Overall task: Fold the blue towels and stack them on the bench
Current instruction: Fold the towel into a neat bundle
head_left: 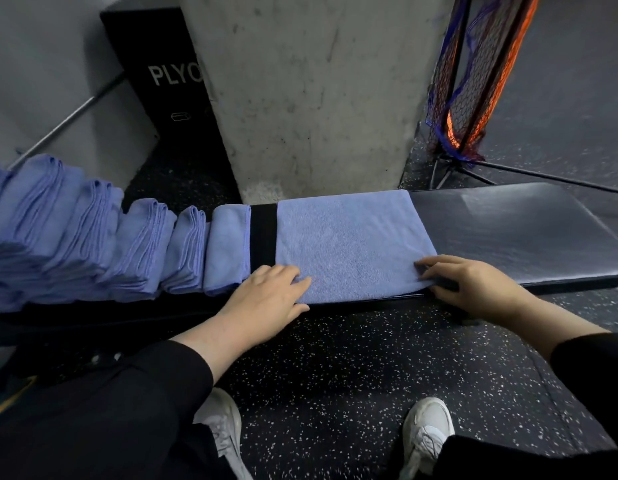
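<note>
A blue towel (352,244) lies flat on the padded black table (529,233), folded into a smooth rectangle of soft, fine-looped cloth with no wrinkles showing. It covers the table's width from the far edge to the near edge, where its front hem hangs just over. Its long axis runs along the table's length, left to right, and its right edge slants slightly, the near corner reaching further right than the far one.

The left hand (266,296) rests palm down on the towel's near left corner, fingers straight and spread, pointing right across the cloth; the grip is loose and flat, pressing rather than holding. The right hand (473,285) sits at the towel's near right corner on the table's near edge. Its fingers are curled and its thumb is tucked under the hem, so this grip pinches the towel's corner. Both forearms come in from below, in black sleeves (162,393).

To the left of the flat towel, past a black strap (263,233) across the table, a row of folded towels (93,237) runs towards the table's left end, leaning on one another with their folded edges up. The right end of the table is bare padding.
</note>
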Demonstrator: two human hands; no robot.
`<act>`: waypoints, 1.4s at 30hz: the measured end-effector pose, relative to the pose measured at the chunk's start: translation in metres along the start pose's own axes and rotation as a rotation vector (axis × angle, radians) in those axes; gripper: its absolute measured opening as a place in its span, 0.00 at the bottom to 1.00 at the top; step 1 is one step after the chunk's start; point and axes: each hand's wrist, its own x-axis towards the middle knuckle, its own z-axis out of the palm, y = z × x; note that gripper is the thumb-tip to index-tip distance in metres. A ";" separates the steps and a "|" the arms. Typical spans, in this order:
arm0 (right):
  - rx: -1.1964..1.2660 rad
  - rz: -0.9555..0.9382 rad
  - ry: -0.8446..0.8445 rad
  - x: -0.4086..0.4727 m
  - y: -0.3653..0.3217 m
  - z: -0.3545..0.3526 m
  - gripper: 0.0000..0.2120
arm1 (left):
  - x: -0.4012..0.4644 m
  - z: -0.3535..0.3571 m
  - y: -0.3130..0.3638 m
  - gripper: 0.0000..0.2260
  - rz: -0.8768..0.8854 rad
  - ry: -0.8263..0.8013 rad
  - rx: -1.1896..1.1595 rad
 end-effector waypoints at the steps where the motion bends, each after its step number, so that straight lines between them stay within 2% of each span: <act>1: -0.013 0.018 0.009 0.000 0.000 -0.001 0.10 | -0.001 0.000 0.000 0.14 0.017 0.002 -0.003; 3: -0.023 0.049 0.022 0.001 -0.002 -0.002 0.08 | -0.001 -0.002 0.000 0.02 0.018 -0.007 0.010; 6: 0.003 0.092 0.019 0.003 -0.009 -0.007 0.08 | -0.001 -0.011 0.002 0.13 -0.018 -0.017 0.006; 9: 0.061 0.243 -0.013 0.001 -0.017 -0.022 0.08 | 0.001 -0.021 0.004 0.11 -0.076 -0.069 -0.058; 11: 0.117 0.308 -0.012 0.001 -0.021 -0.034 0.12 | 0.002 -0.033 0.003 0.11 -0.120 -0.172 -0.189; 14: 0.282 0.341 -0.063 0.001 -0.028 -0.052 0.19 | 0.001 -0.057 -0.003 0.12 -0.096 -0.270 -0.330; 19: 0.604 0.389 -0.134 -0.003 -0.036 -0.069 0.15 | 0.001 -0.088 -0.011 0.12 -0.241 -0.266 -0.756; 22: 0.812 0.443 -0.058 0.002 -0.034 -0.066 0.13 | 0.009 -0.091 -0.017 0.11 -0.393 -0.227 -0.965; 24: 0.859 0.456 0.034 0.010 -0.029 -0.061 0.12 | 0.019 -0.085 -0.022 0.10 -0.448 -0.154 -1.033; 26: 0.803 0.476 0.126 0.022 -0.023 -0.056 0.13 | 0.034 -0.076 -0.027 0.10 -0.499 -0.046 -1.021; 30: 0.506 0.500 0.231 0.053 -0.014 -0.047 0.12 | 0.076 -0.062 -0.032 0.11 -0.602 0.134 -0.782; 32: 0.348 0.519 0.199 0.068 -0.011 -0.041 0.11 | 0.097 -0.054 -0.035 0.11 -0.618 0.115 -0.705; 36: 0.184 0.576 0.161 0.089 0.003 -0.024 0.13 | 0.124 -0.029 -0.042 0.09 -0.620 -0.062 -0.512; 39: 0.093 0.591 0.186 0.099 0.008 -0.019 0.14 | 0.136 -0.021 -0.048 0.10 -0.622 -0.055 -0.415; 42: 0.067 0.604 0.216 0.107 0.013 -0.013 0.14 | 0.142 -0.013 -0.055 0.08 -0.618 -0.012 -0.375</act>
